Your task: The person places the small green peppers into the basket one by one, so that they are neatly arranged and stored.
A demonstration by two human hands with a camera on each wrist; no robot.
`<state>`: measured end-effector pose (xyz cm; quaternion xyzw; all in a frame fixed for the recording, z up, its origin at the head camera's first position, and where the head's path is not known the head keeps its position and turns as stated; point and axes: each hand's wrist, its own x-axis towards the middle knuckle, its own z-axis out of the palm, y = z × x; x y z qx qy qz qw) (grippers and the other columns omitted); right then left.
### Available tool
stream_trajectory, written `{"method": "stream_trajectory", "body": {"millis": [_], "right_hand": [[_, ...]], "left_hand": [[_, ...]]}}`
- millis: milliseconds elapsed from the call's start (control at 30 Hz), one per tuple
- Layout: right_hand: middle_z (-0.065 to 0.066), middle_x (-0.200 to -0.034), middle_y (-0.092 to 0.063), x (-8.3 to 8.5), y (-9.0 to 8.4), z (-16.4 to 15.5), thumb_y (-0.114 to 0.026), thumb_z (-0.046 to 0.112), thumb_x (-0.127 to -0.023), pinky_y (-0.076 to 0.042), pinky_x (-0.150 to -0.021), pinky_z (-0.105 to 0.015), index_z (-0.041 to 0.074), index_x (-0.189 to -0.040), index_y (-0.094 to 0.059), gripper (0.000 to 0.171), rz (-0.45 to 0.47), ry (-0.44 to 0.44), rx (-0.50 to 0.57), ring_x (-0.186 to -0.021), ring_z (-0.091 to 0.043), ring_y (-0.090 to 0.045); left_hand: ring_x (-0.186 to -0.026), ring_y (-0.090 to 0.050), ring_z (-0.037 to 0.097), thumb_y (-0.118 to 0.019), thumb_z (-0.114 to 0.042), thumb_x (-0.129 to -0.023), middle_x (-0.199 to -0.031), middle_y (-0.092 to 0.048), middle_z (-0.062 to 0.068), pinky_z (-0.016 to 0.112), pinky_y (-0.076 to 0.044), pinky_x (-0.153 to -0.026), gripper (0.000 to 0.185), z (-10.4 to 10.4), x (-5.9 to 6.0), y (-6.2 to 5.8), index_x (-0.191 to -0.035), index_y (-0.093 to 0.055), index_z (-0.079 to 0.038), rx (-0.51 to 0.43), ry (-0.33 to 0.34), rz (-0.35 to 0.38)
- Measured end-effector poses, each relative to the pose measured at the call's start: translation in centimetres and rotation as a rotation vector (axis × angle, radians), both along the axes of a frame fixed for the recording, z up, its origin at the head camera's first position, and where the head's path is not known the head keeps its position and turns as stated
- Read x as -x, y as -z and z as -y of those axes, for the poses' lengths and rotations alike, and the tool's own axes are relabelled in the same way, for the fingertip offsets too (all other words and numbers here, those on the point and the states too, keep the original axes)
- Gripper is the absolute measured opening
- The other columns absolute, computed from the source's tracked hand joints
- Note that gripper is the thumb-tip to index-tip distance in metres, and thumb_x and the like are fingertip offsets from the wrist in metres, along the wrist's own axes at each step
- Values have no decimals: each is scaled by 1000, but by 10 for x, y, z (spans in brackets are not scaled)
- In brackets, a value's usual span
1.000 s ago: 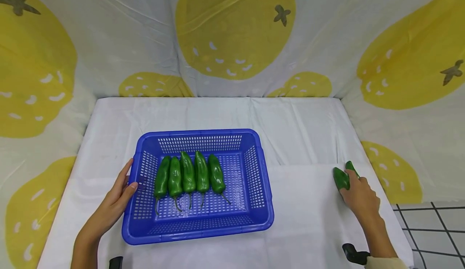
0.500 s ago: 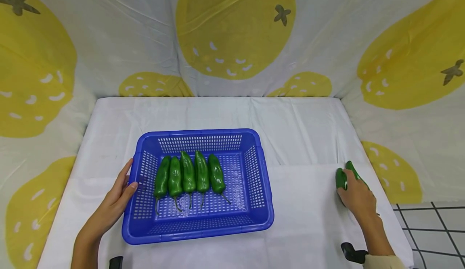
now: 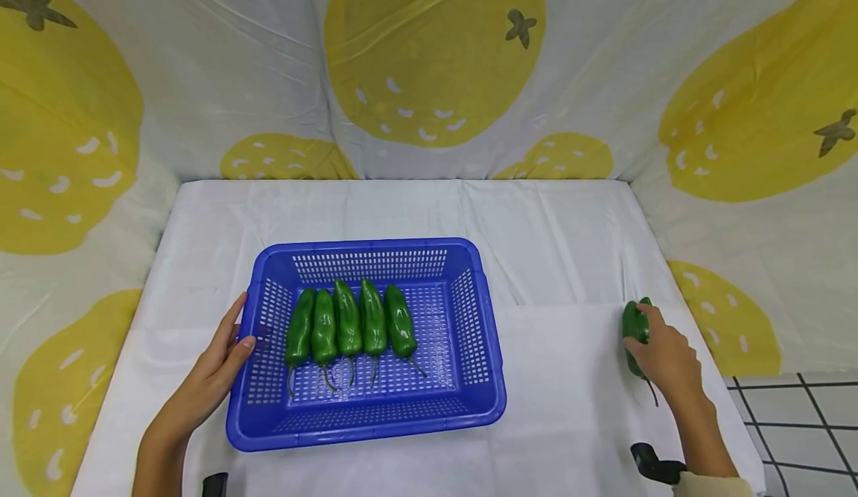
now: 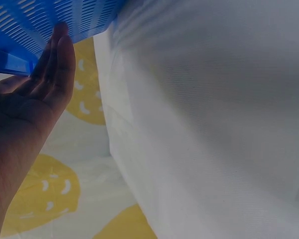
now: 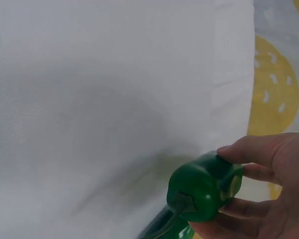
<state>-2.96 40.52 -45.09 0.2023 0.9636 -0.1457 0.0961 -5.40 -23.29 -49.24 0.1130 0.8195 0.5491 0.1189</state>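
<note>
My left hand (image 3: pixel 204 374) holds the left rim of a blue plastic basket (image 3: pixel 365 434), thumb on the rim and fingers against the outer wall, as the left wrist view (image 4: pixel 45 79) shows. Five or so is not countable here; several green peppers (image 3: pixel 348 322) lie side by side in the basket, stems toward me. At the right, my right hand (image 3: pixel 670 355) grips a green pepper (image 3: pixel 635 325) between thumb and fingers. Its stem points toward me. Under it in the right wrist view lies a second green pepper (image 5: pixel 162 224), mostly hidden by the held one.
White cloth (image 3: pixel 556 378) covers the table. Behind and beside it hang curtains (image 3: pixel 436 50) printed with yellow fruit. Past the table's right edge shows a white tiled floor (image 3: pixel 804 437). Black straps (image 3: pixel 653 467) sit near the wrists.
My right hand has shifted its grip on the pepper, which has turned more upright so its stem now shows. The left hand and basket stay put.
</note>
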Motion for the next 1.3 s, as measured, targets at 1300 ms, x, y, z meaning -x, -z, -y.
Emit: {"method": "stream_trajectory", "body": {"millis": [1300], "right_hand": [[-30,-102,-63,45,-56,91,-65,21,-96,-55,-58,-39,8,-150,-34,63,-124,-262,247,-73,-30,-68]], "left_hand": [[-115,-53,57,-35,-18,-109,-143,-37,34,59,-55,-81,65,-1,-1,-1,-161,4,-29,3,-4,22]]}}
